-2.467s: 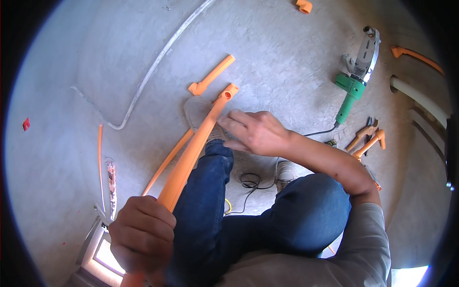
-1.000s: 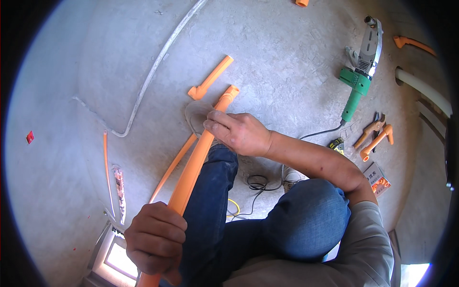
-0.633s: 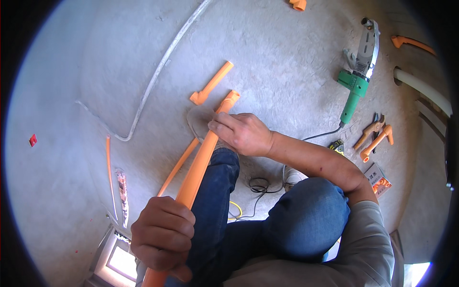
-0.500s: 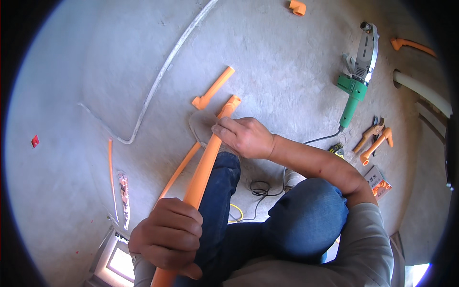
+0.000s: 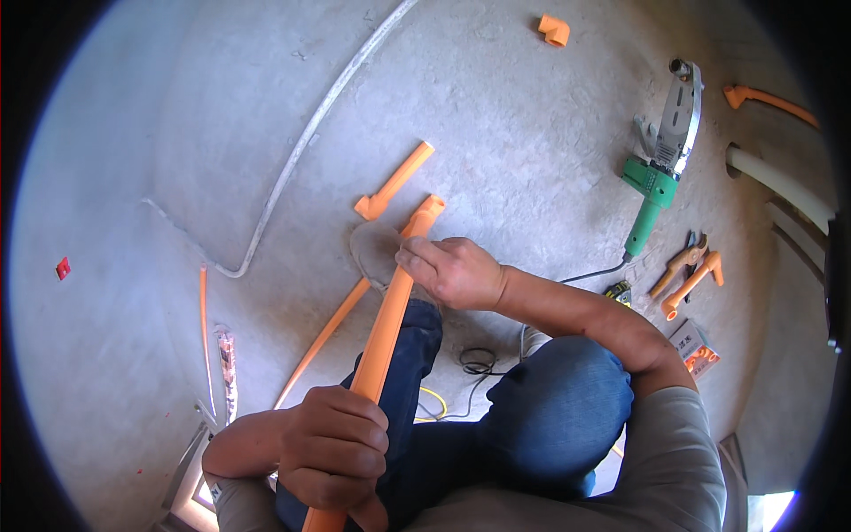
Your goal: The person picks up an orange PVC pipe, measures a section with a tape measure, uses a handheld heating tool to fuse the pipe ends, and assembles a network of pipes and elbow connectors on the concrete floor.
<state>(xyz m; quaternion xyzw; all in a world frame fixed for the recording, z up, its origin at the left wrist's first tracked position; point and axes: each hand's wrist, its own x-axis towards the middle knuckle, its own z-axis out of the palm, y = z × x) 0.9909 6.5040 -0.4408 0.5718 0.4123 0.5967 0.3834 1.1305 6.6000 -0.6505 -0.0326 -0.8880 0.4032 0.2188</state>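
I hold a long orange pipe (image 5: 383,332) at a slant over my jeans, with a fitting (image 5: 429,206) on its far end. My left hand (image 5: 335,448) is wrapped round the lower part of the pipe. My right hand (image 5: 450,273) grips it higher up, thumb and fingers against it below the fitting. My shoe (image 5: 372,248) is beneath that end. A short orange pipe with an elbow (image 5: 399,173) lies on the grey floor just beyond, and a thinner-looking orange pipe (image 5: 324,337) runs behind the held one.
A green welding tool (image 5: 653,191) lies right, its cord running toward me. Nearby are pliers (image 5: 675,262), an orange pipe piece (image 5: 693,284), a tape measure (image 5: 619,293) and a small box (image 5: 696,348). A loose elbow (image 5: 554,31) lies ahead; a grey conduit (image 5: 301,142) crosses the left side.
My right fingers have closed on the pipe from beside it. The fitting's side opening has turned out of sight. My left hand and the pipe's near end have moved rightward.
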